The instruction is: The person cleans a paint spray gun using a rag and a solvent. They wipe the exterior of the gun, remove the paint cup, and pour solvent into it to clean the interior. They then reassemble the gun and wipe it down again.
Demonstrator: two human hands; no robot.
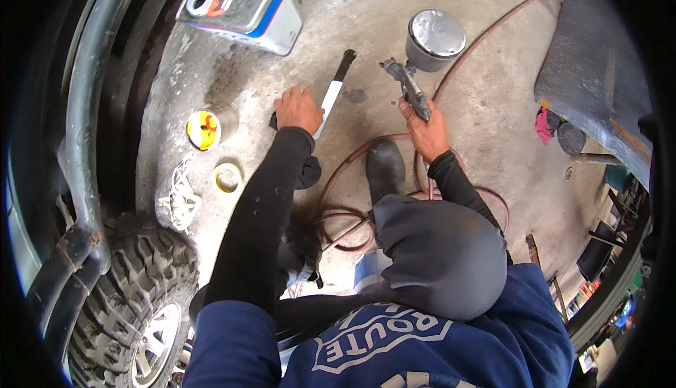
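Right grip (pixel 428 133): wrapped round the gun-shaped tool (pixel 410 86), just nearer us than the lidded can (pixel 436 41).
Left grip (pixel 299 111): curled, left of the can; we cannot tell whether it holds anything.
Hose (pixel 465 55): runs beside the can; best we keep its loops off the boot (pixel 385 166) and turn the tool gently.

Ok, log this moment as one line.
left hand: by black-and-white stick, contact unclear | right hand: holding grey gun-shaped tool | floor: rectangular tin, round metal can, tape roll
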